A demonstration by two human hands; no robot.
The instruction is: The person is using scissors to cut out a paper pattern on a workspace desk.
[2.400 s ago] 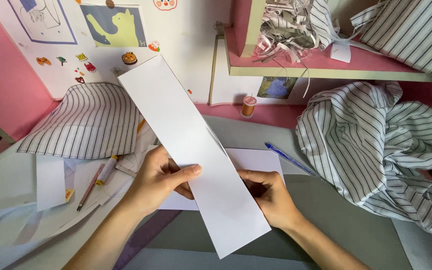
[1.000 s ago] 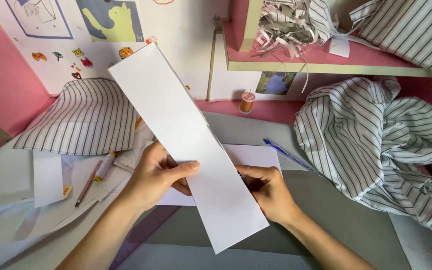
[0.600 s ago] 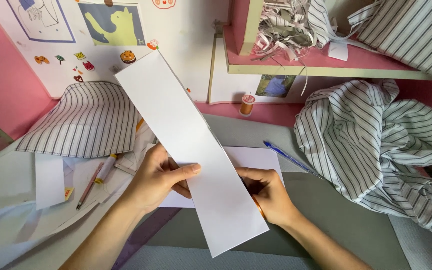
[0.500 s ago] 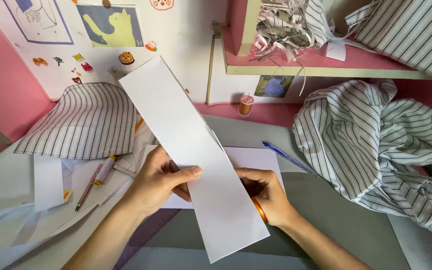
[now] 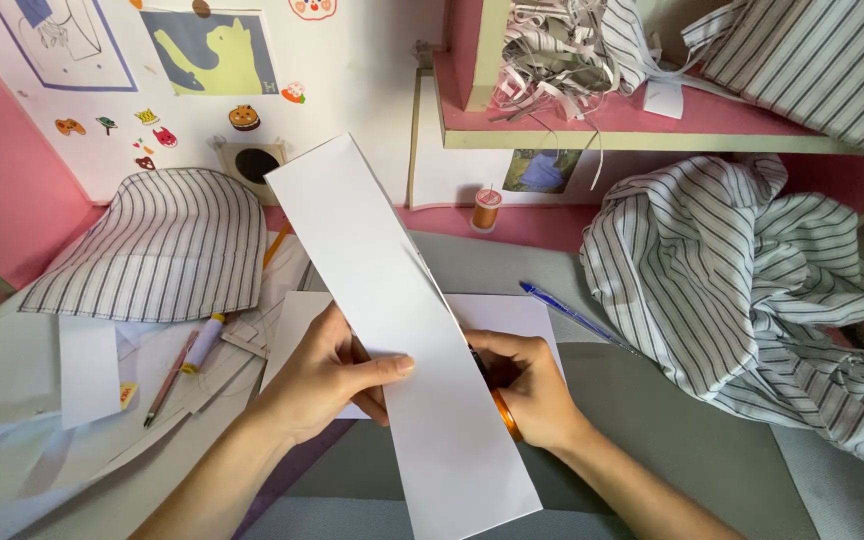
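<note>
Covering grey table (image 5: 712, 470), striped fabric (image 5: 752, 290), below pink wall (image 5: 12, 180)

A long white paper strip (image 5: 392, 330), folded lengthwise, slants upward above the table.

left hand (image 5: 327, 380): thumb pinches long white paper strip (image 5: 402, 330) | right hand (image 5: 532, 385): grips orange-handled scissors (image 5: 500, 408) behind strip | blue ballpoint pen (image 5: 577, 315) nearby | striped fabric heap (image 5: 742, 290) right

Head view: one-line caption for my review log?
Left hand and right hand hold a long white paper strip above a grey table.
</note>
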